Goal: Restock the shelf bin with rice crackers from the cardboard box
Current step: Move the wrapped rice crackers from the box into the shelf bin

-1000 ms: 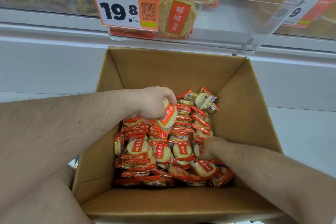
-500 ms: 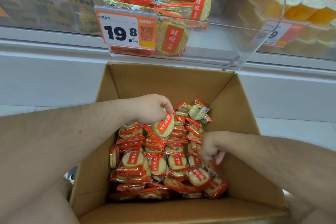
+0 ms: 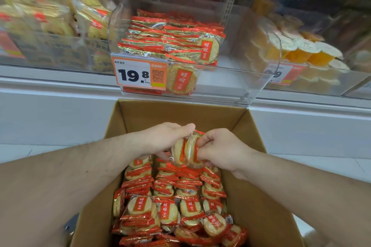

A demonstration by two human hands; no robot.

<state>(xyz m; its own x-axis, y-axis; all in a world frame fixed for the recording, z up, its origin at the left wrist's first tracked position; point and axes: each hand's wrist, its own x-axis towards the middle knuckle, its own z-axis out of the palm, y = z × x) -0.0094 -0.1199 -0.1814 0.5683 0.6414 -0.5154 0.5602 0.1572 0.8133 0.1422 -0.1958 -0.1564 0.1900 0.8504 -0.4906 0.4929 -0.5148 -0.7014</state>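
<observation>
An open cardboard box (image 3: 259,202) in front of me holds several red-and-gold rice cracker packs (image 3: 166,202). My left hand (image 3: 164,138) and my right hand (image 3: 220,150) meet above the far half of the box. Together they grip a small bunch of cracker packs (image 3: 185,151) held on edge between them. Above the box, a clear shelf bin (image 3: 236,86) is part filled with stacked cracker packs (image 3: 170,36) on its left side. An orange price tag reading 19.8 (image 3: 138,74) hangs on the bin's front.
Neighbouring clear bins hold other snacks: pale packs at the left (image 3: 60,26), orange-yellow jelly cups at the right (image 3: 297,50). A white shelf ledge (image 3: 60,90) runs below the bins. White floor (image 3: 321,166) lies right of the box.
Both hands rose out of the pile and came together, now holding packs between them. My right hand left the box's right side. The view tilted up, showing more of the bin.
</observation>
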